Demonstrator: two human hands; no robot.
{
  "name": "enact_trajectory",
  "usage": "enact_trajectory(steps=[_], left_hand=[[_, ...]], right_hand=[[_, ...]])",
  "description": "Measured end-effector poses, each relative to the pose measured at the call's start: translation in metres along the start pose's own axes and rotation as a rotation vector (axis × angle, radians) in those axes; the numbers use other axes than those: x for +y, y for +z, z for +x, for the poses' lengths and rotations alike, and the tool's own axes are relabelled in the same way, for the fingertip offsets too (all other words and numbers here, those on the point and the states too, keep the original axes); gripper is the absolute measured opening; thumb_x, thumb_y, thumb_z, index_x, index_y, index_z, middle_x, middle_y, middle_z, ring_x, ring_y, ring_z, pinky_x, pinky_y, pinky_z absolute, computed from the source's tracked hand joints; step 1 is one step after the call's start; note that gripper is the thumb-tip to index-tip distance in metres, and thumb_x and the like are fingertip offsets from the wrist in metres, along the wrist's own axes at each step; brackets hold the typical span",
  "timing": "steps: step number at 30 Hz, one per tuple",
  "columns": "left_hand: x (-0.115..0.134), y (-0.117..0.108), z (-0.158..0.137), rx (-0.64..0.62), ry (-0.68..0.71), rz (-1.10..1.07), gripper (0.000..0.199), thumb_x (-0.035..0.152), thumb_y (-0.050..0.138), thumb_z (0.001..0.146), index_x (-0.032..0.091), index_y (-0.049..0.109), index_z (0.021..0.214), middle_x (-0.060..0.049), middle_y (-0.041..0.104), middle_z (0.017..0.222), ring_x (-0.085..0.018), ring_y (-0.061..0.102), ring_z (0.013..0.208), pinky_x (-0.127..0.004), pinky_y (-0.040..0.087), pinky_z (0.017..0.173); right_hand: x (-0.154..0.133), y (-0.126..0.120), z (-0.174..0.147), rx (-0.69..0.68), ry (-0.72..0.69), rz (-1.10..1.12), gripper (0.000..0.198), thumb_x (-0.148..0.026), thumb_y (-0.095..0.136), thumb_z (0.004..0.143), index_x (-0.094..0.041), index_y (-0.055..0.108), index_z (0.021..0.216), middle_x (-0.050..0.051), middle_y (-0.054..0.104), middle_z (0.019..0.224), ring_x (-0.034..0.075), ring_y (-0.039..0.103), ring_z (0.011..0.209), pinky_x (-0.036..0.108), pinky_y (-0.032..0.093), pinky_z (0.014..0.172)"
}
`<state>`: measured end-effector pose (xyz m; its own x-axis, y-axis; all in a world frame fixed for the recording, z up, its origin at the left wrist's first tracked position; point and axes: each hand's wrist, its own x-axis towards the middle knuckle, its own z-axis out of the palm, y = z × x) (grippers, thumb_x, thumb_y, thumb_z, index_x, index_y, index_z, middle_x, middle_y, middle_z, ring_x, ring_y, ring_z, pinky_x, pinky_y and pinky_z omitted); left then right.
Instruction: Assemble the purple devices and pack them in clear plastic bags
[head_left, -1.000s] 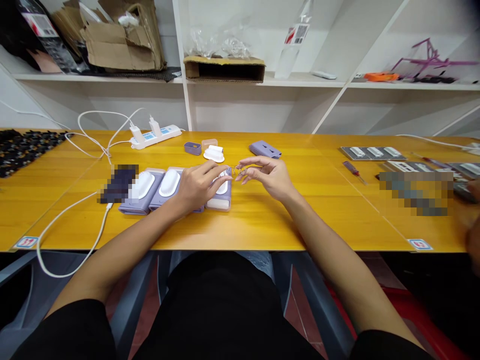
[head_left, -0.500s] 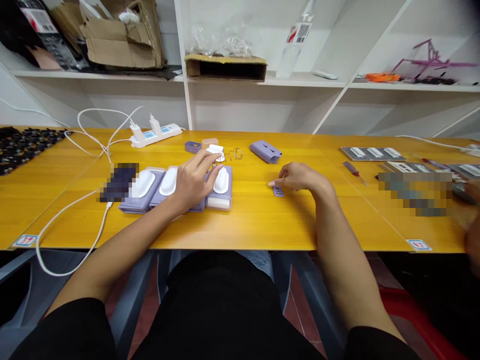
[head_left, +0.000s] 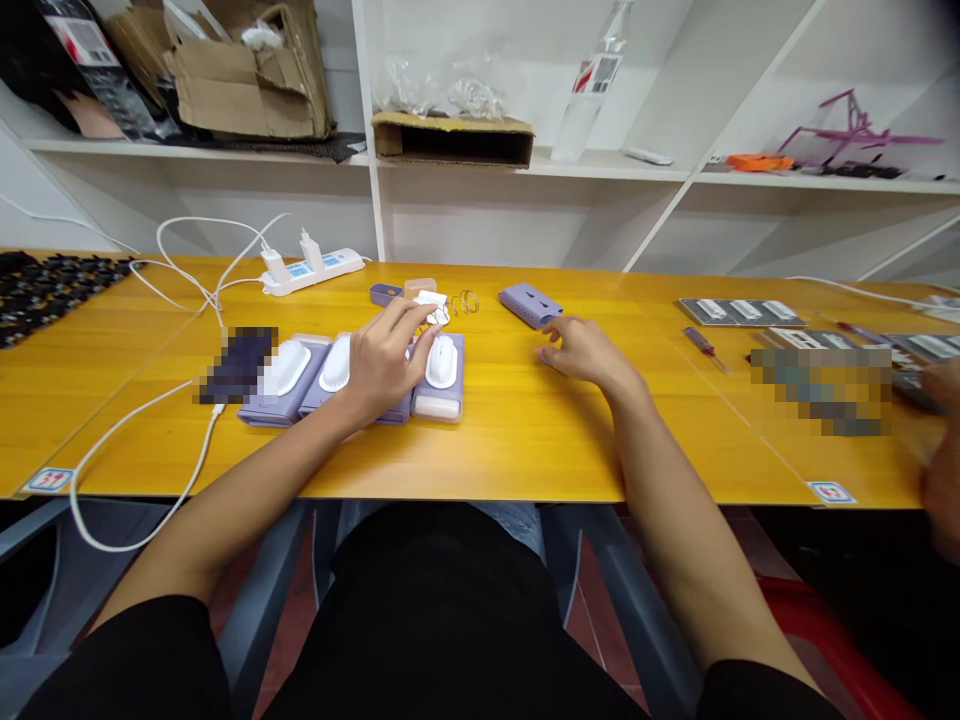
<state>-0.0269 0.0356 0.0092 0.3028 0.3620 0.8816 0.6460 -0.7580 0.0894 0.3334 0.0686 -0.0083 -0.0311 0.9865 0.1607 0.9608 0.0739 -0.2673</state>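
Note left hand [head_left: 386,350] over row of purple cases [head_left: 274,410] on counter [head_left: 525,440], thumb and fingers curved close together by wire spring [head_left: 470,301]; cannot tell whether pinching wire. Locate spring trailing beyond left fingertips, just right of white part [head_left: 432,303]. Note right hand [head_left: 576,347] part-curled at near end of loose purple shell [head_left: 527,304]; cannot tell whether touching or gripping anything. For good handling, probably best: use light hold on spring's end, avoid stretching or snagging coils, steady shell by sides.

Left hand [head_left: 386,355] pinches a spring [head_left: 469,301] (thin wire); right hand [head_left: 585,352] near purple case [head_left: 528,304]
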Motion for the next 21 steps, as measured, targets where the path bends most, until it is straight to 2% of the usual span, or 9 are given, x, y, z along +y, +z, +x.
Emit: enact_trajectory(steps=[3, 5, 7, 10, 12, 14, 18, 21], left_hand=[[-0.007, 0.001, 0.003, 0.031, -0.051, 0.039, 0.028, 0.037, 0.061, 0.12, 0.018, 0.08, 0.13, -0.012, 0.084, 0.117, -0.019, 0.076, 0.085, -0.032, 0.057, 0.078], [-0.014, 0.0, 0.005, 0.063, -0.083, 0.062, 0.027, 0.037, 0.061, 0.12, 0.02, 0.08, 0.129, -0.01, 0.084, 0.114, -0.019, 0.076, 0.086, -0.032, 0.056, 0.079], [-0.022, 0.0, 0.007, 0.088, -0.108, 0.075, 0.026, 0.036, 0.061, 0.12, 0.02, 0.08, 0.128, -0.009, 0.083, 0.112, -0.019, 0.075, 0.086, -0.033, 0.056, 0.082], [-0.03, -0.002, 0.009, 0.092, -0.133, 0.09, 0.025, 0.037, 0.063, 0.119, 0.02, 0.08, 0.127, -0.009, 0.081, 0.112, -0.02, 0.074, 0.086, -0.034, 0.056, 0.084], [-0.033, -0.003, 0.009, 0.08, -0.146, 0.104, 0.027, 0.039, 0.062, 0.119, 0.02, 0.079, 0.128, -0.009, 0.081, 0.112, -0.02, 0.074, 0.086, -0.035, 0.057, 0.084], [-0.034, -0.004, 0.009, 0.07, -0.157, 0.117, 0.03, 0.041, 0.061, 0.12, 0.02, 0.079, 0.129, -0.01, 0.082, 0.113, -0.021, 0.074, 0.086, -0.035, 0.057, 0.084], [-0.034, -0.003, 0.008, 0.064, -0.162, 0.123, 0.029, 0.041, 0.06, 0.12, 0.021, 0.079, 0.127, -0.01, 0.081, 0.112, -0.021, 0.074, 0.086, -0.035, 0.057, 0.083], [-0.034, -0.003, 0.008, 0.069, -0.152, 0.123, 0.026, 0.037, 0.062, 0.119, 0.02, 0.079, 0.127, -0.01, 0.081, 0.112, -0.021, 0.074, 0.085, -0.035, 0.056, 0.082]], right_hand=[[-0.03, 0.013, 0.008, 0.14, -0.18, 0.184, 0.029, -0.033, 0.076, 0.105, -0.016, 0.081, 0.127, 0.02, 0.084, 0.134, 0.036, 0.081, 0.118, 0.051, 0.061, 0.112], [-0.055, 0.02, 0.021, 0.118, -0.242, 0.298, 0.028, -0.036, 0.078, 0.105, -0.016, 0.081, 0.124, 0.02, 0.084, 0.133, 0.036, 0.081, 0.117, 0.051, 0.064, 0.11], [-0.079, 0.024, 0.04, 0.074, -0.282, 0.339, 0.032, -0.037, 0.081, 0.104, -0.015, 0.082, 0.128, 0.02, 0.084, 0.138, 0.037, 0.079, 0.128, 0.053, 0.062, 0.115], [-0.111, 0.027, 0.077, 0.021, -0.279, 0.322, 0.049, -0.038, 0.084, 0.104, -0.013, 0.077, 0.145, 0.022, 0.076, 0.156, 0.038, 0.072, 0.146, 0.053, 0.053, 0.128], [-0.129, 0.031, 0.1, -0.046, -0.232, 0.261, 0.068, -0.039, 0.087, 0.102, -0.012, 0.067, 0.16, 0.022, 0.068, 0.168, 0.036, 0.069, 0.151, 0.05, 0.052, 0.13], [-0.144, 0.039, 0.118, -0.075, -0.219, 0.227, 0.076, -0.038, 0.091, 0.099, -0.008, 0.063, 0.163, 0.025, 0.065, 0.171, 0.037, 0.067, 0.154, 0.048, 0.052, 0.13], [-0.163, 0.057, 0.137, -0.115, -0.217, 0.158, 0.075, -0.041, 0.097, 0.091, -0.011, 0.07, 0.154, 0.024, 0.073, 0.161, 0.042, 0.069, 0.149, 0.051, 0.057, 0.123], [-0.168, 0.063, 0.143, -0.131, -0.233, 0.107, 0.061, -0.038, 0.093, 0.092, -0.015, 0.076, 0.145, 0.021, 0.077, 0.155, 0.043, 0.071, 0.146, 0.05, 0.06, 0.118]])
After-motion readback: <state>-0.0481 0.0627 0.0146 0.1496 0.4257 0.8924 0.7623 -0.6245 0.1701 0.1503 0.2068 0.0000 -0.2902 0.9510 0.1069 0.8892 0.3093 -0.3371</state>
